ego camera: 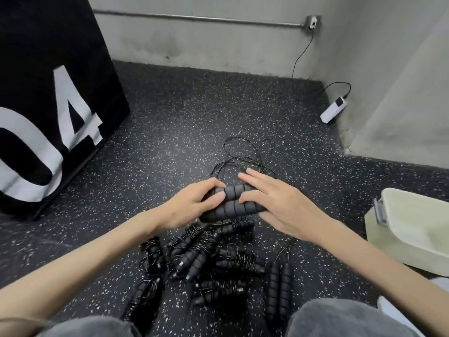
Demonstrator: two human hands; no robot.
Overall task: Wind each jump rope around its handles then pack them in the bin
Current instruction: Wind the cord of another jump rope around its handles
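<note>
Head view: left hand (192, 205) grips two black handles (233, 200) held side by side, while the right hand (274, 203) lies over them, fingers straight. Their loose rope (243, 156) trails on the floor (170, 132) beyond; wound ropes (206, 259) lie nearer, the cream bin (413, 242) at the right edge.

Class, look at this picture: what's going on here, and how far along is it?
A person sitting on the floor holds a pair of black jump rope handles side by side. The left hand grips them; the right hand rests on them, fingers straight. Their loose cord lies unwound beyond. Several wound ropes are piled near the knees. The bin at right shows nothing inside.
</note>
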